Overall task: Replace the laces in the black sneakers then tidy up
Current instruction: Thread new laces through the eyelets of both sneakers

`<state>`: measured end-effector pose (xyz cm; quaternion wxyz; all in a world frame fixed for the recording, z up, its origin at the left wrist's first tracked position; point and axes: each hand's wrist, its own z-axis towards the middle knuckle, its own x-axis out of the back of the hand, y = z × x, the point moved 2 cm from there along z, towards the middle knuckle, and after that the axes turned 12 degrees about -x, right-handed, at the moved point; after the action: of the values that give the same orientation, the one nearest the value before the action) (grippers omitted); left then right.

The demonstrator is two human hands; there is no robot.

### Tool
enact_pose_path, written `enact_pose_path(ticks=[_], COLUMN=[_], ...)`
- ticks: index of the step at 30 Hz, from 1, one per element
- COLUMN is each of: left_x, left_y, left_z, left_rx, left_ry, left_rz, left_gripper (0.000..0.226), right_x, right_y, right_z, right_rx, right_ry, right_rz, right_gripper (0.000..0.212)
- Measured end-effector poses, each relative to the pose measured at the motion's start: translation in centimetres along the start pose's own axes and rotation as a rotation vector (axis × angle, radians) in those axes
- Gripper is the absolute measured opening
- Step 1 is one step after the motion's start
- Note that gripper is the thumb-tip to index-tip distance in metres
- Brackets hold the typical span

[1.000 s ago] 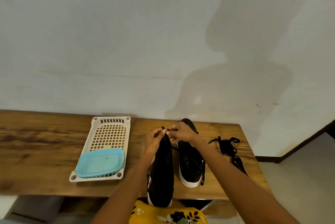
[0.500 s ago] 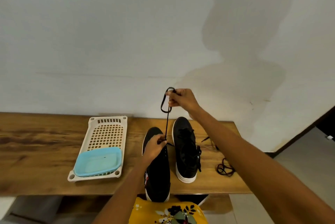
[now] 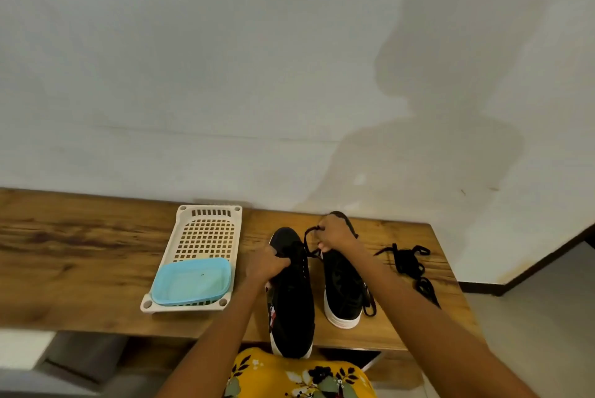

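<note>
Two black sneakers with white soles stand side by side on the wooden table (image 3: 80,256), toes toward the wall. The left sneaker (image 3: 291,297) overhangs the table's front edge. My left hand (image 3: 265,264) presses on its upper near the eyelets. My right hand (image 3: 335,233) sits above the toe of the right sneaker (image 3: 343,288) and pinches a black lace (image 3: 307,241) that runs from the left sneaker. A loose black lace end hangs beside the right sneaker's heel.
A cream perforated plastic tray (image 3: 206,230) lies left of the shoes, with a light blue tub (image 3: 191,281) in its near end. A tangled pile of black laces (image 3: 409,260) lies at the table's right end. A white wall stands behind.
My right hand has come down from high above the shoes, where it held the lace taut, to just above the toes. My left hand has stayed on the left sneaker.
</note>
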<state>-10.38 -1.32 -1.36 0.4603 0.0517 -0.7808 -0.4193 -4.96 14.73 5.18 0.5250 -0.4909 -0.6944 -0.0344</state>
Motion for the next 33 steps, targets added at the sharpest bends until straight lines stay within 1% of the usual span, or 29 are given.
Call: enact_pose_path(ticks=[3,4,5,6,7,8,10,12,14,18,25,31,33], left_x=[0.5,0.8,1.0,1.3,1.5,1.7,1.7,1.8,1.8,1.9,1.7,1.6,1.6], left_y=[-1.2,-1.6,-2.0,-2.5,-2.7,-3.0,-3.5,-3.4,-3.5,-3.4,-3.9,-3.8,-3.8], left_z=[0.2,0.1,-0.1,-0.3,-0.6,-0.9,-0.9,-1.1,-1.1,-1.4,-1.4,-1.3,-1.2], left_rx=[0.054,0.063,0.065,0.062,0.056,0.051,0.049,0.048,0.048,0.057,0.063,0.046,0.043], left_ry=[0.034,0.040,0.040,0.037,0.033,0.032,0.019,-0.005,-0.017,-0.025,-0.026,-0.039,-0.048], left_rz=[-0.209,-0.261,-0.295,-0.324,-0.346,-0.372,-0.444,-0.504,-0.525,-0.577,-0.608,-0.583,-0.574], left_gripper=[0.029,0.031,0.032,0.032,0.031,0.030,0.024,0.020,0.019,0.016,0.018,0.022,0.024], right_x=[-2.4,-2.8,-3.1,-3.5,-3.8,-4.3,-5.2,-6.3,-7.4,-8.9,-9.9,-10.5,-10.5], right_y=[-0.4,-0.6,-0.7,-0.7,-0.9,-1.0,-1.3,-1.7,-1.8,-1.9,-2.4,-2.3,-2.2], right_z=[-0.2,-0.2,-0.2,-0.2,-0.1,-0.3,-0.9,-1.1,-1.2,-0.4,0.5,0.7,0.9], right_rx=[0.021,0.029,0.042,0.057,0.059,0.061,0.104,0.176,0.208,0.123,0.058,0.122,0.137], right_ry=[-0.049,-0.047,-0.044,-0.034,-0.003,0.036,0.115,0.124,0.105,0.105,0.107,0.101,0.088], right_rz=[-0.122,-0.129,-0.106,-0.050,0.019,0.106,0.196,0.149,0.065,0.045,-0.060,-0.106,-0.104], right_gripper=[0.029,0.026,0.017,0.016,0.028,0.033,0.024,0.016,0.015,0.014,0.021,0.023,0.019])
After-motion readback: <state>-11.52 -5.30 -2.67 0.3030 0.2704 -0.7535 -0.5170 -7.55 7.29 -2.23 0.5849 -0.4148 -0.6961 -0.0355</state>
